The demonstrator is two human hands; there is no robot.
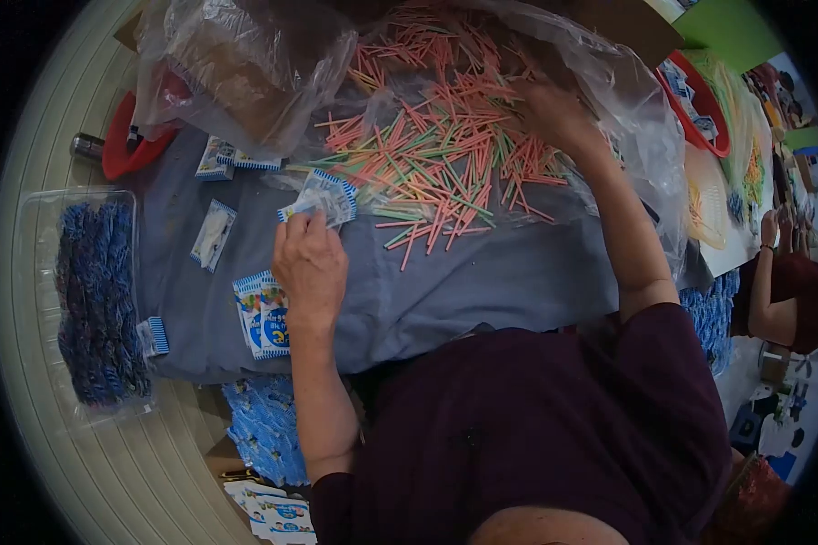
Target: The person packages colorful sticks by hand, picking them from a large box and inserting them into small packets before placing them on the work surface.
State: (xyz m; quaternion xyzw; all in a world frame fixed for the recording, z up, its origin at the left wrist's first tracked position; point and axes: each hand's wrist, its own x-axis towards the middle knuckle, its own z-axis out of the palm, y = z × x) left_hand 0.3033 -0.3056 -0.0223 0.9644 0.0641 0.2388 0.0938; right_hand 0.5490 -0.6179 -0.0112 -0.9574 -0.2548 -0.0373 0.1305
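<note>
I see one packet (332, 195) left of centre, its near edge pinched by the left hand (311, 259), knuckles up. The right hand (554, 113) reaches far into too many sticks (450, 173) to count; its grip I can't tell. Two red containers (123, 141) stand far left and far right.

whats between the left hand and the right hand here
In the head view, loose pink, green and yellow sticks lie between the left hand and the right hand, with some grey cloth showing nearest the left hand.
</note>
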